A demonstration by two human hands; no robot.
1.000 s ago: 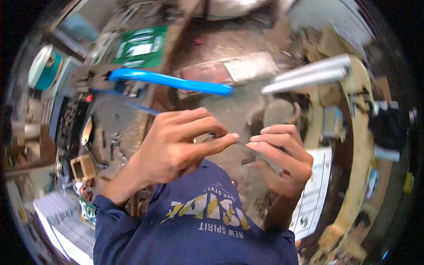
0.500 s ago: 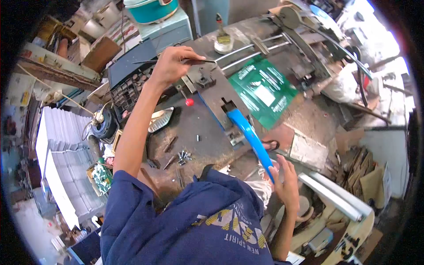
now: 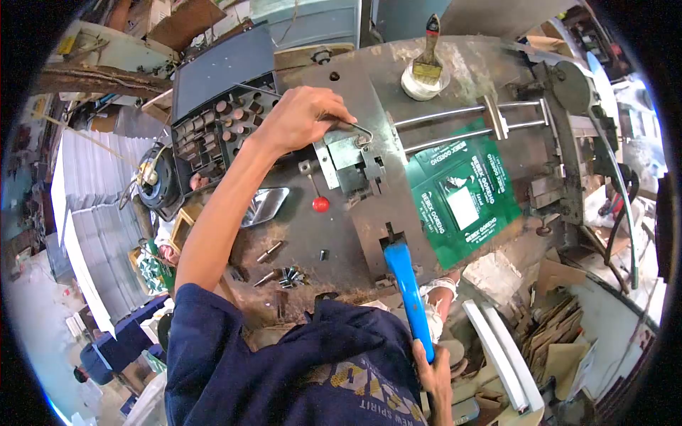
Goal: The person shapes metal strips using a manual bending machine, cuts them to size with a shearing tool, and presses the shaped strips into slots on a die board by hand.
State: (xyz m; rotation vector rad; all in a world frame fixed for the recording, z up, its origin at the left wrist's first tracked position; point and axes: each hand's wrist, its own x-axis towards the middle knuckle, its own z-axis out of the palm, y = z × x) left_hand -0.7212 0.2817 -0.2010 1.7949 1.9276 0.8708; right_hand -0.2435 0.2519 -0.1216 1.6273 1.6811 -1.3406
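Note:
My left hand (image 3: 302, 121) is closed on a long dark hex key (image 3: 361, 128). The key's bent end meets a metal clamp block (image 3: 348, 155) on the machine's steel plate; whether it sits in a screw is too small to tell. Lower right, my right hand (image 3: 435, 376) wraps round the end of a blue lever handle (image 3: 410, 298), whose other end enters a slot in the plate. A red ball knob (image 3: 320, 204) on a short rod lies left of the block. Beside it on the table is a shiny metal tray (image 3: 266, 206).
A case of metal blocks (image 3: 224, 121) stands at the upper left. A printed green sheet (image 3: 465, 195) lies beside the plate, below two steel rails (image 3: 455, 117). A brush (image 3: 428, 53) rests in a white tub (image 3: 425, 84). Several small metal pieces (image 3: 290, 277) lie near the table's front edge.
My view has shifted, bringing the machine closer. My right hand has gone from loose fingers at the lever's end to a grip round it. My left hand still holds the hex key.

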